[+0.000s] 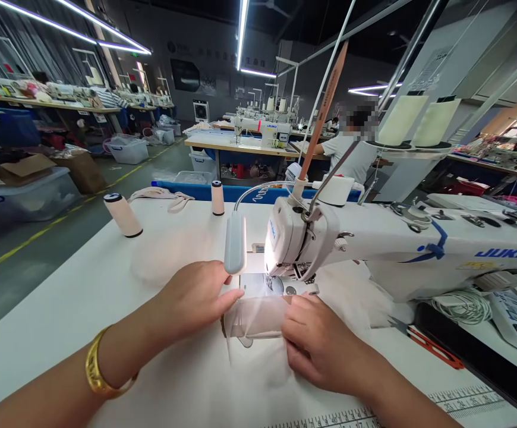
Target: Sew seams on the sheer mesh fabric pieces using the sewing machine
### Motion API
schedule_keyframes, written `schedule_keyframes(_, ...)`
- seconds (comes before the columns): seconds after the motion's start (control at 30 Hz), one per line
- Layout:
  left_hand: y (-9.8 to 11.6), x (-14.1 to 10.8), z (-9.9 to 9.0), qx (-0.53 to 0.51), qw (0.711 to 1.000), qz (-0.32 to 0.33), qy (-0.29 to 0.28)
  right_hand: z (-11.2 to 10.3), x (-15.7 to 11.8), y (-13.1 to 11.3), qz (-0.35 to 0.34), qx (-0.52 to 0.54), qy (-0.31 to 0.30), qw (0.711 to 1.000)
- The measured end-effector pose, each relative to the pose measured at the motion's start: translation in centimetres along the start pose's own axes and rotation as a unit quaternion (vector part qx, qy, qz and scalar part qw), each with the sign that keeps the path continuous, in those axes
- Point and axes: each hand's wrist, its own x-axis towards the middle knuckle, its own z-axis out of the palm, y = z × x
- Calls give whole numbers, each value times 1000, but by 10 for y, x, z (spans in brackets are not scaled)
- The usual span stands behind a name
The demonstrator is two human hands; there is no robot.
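A sheer white fabric (258,315) lies across the bed of a JUKI sewing machine (296,238), just in front of the lit needle area. My left hand (196,294) rests low over the cloth left of the needle, thumb stretched out at the fabric's edge. Its other fingertips are partly hidden by the small lamp (235,244). On the right of the needle plate, my right hand (314,339) has its fingers curled and closed on the fabric. More pale sheer cloth (352,294) is bunched beyond that hand, under the machine arm.
Two pale pink thread spools (123,215) (217,198) stand on the table's far left. A black phone-like object (472,356), an orange-red tool (437,346) and a coiled cable (461,307) lie at right. Printed ruler markings (459,399) run along the near edge. Another person (352,151) sits beyond.
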Motion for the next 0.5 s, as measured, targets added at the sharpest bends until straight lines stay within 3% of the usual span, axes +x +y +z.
schedule_keyframes(0.17, 9, -5, 16, -39, 998, 20, -52, -14, -2, -5, -24, 77, -82, 993)
schedule_keyframes(0.3, 12, -3, 30, -25, 997, 41, -66, -19, -3, -6, -27, 218, -125, 967)
schedule_keyframes(0.4, 13, -3, 37, -61, 995, 66, -49, -18, -3, -1, 22, 288, -58, 956)
schedule_keyframes(0.5, 15, -4, 43, -112, 986, 121, -7, -10, -3, 5, 130, 206, 65, 968)
